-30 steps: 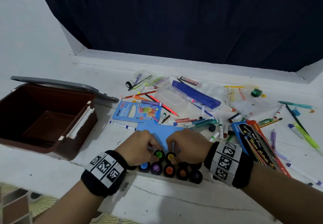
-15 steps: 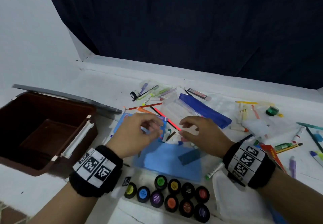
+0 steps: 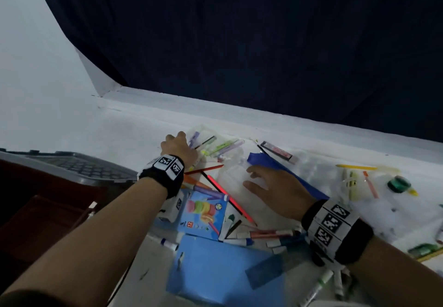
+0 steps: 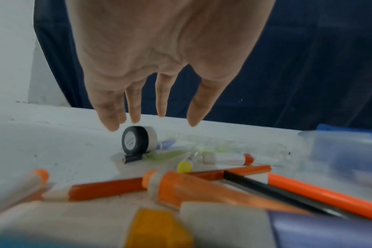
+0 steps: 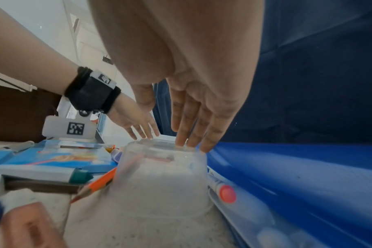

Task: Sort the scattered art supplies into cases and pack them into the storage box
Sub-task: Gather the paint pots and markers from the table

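Reached away from the paint pots toward the tabletop's far edge. Left hand (image 4: 159, 55), fingers spread and holding nothing, hovering just above the tape roll (image 4: 138, 140); right hand (image 5: 193, 87) flat on the clear case (image 5: 161, 177) (likely steadying). Still gathering; next: pinching the roll, then casing it.

The blue box (image 3: 202, 213) near the scene's middle carries the number "12" on a red patch at its near edge. Black-and-white square code markers sit on both wristbands (image 3: 167, 164); they hold no readable letters.
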